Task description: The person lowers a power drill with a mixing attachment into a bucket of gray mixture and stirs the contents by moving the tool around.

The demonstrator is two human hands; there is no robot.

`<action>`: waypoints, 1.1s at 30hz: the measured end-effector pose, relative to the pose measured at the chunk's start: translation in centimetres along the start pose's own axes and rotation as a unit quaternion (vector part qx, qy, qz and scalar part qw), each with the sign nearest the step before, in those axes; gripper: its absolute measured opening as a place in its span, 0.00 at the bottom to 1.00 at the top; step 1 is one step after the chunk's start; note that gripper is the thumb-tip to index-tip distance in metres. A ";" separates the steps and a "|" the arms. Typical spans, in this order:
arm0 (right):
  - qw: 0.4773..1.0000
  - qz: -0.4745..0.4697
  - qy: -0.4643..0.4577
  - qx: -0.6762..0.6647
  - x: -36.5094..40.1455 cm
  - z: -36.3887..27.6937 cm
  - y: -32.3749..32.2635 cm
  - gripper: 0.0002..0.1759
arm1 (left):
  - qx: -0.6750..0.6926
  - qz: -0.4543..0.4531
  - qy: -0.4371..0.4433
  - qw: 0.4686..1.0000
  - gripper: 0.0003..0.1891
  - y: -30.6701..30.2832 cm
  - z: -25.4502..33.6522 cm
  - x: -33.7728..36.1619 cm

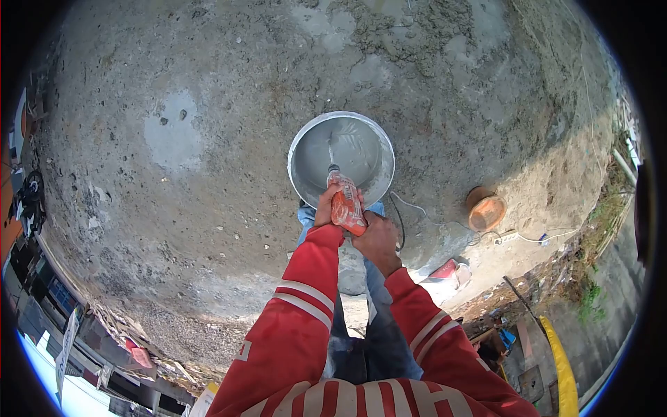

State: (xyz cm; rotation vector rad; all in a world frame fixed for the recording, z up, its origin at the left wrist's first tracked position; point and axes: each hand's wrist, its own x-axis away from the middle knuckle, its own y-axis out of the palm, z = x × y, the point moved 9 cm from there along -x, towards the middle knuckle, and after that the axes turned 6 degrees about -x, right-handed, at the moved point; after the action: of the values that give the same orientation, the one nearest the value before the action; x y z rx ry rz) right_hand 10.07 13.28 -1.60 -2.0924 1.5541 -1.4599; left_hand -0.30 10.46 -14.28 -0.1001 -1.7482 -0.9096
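Both of my hands are on a red power drill (348,210), which is smeared with grey material. My left hand (326,206) grips its left side near the front. Closed at the rear right of the body is my right hand (377,238), where the handle is mostly hidden. From the chuck a mixing rod (331,151) reaches down into smooth grey wet mix (309,161). The mix sits in a round, pale-rimmed bucket (388,144) in front of my legs. The rod's lower end is hidden in the mix.
A dark cord runs from the drill area to a white extension strip (509,237) on the right. Near it stand a brown clay-coloured pot (486,210) and a red-and-white bag-like object (445,271). Rough ground with damp patches surrounds the bucket.
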 end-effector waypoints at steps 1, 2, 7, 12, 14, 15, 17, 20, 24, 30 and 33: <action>1.000 0.000 -0.001 0.000 0.0 -0.2 0.1 0.19 | 0.000 0.000 0.001 1.000 0.26 -0.1 0.2 0.2; 1.000 -0.007 -0.001 -0.005 0.1 -0.5 0.3 0.18 | -0.004 -0.002 0.002 1.000 0.26 -0.3 0.4 0.4; 1.000 -0.018 -0.004 -0.005 0.3 -1.1 1.1 0.18 | -0.013 -0.002 0.009 1.000 0.24 -1.4 0.9 0.9; 1.000 -0.030 0.001 0.000 1.0 -1.0 2.4 0.16 | 0.003 0.007 0.015 1.000 0.25 -2.7 0.9 1.5; 1.000 -0.028 -0.004 -0.004 1.2 -1.2 2.7 0.16 | 0.005 0.008 0.014 1.000 0.25 -3.1 0.9 1.8; 1.000 -0.025 -0.008 -0.009 1.3 -1.3 2.8 0.16 | 0.007 0.008 0.012 1.000 0.25 -3.2 0.9 2.1; 1.000 -0.023 -0.012 -0.017 1.5 -1.3 3.1 0.16 | 0.006 0.011 0.021 1.000 0.25 -3.3 1.0 2.6; 0.999 -0.025 -0.018 -0.015 1.7 -1.7 3.4 0.16 | 0.002 0.007 0.032 0.999 0.24 -4.0 1.1 2.8; 0.999 -0.034 -0.015 0.015 2.4 -1.5 4.3 0.15 | 0.019 0.006 0.025 0.999 0.22 -5.7 0.6 2.9; 0.999 -0.036 -0.005 0.019 4.3 -0.7 4.3 0.14 | 0.028 -0.007 0.014 0.999 0.21 -6.3 -1.7 3.9; 0.999 -0.031 0.002 0.036 5.3 0.1 3.2 0.15 | 0.035 -0.001 -0.002 0.999 0.20 -5.9 -3.9 3.7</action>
State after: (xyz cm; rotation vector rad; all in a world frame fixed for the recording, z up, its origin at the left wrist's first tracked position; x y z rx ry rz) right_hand 7.94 7.58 -0.46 -2.1167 1.4263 -1.5175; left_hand -1.58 2.57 -13.87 -0.0543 -1.7827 -0.8499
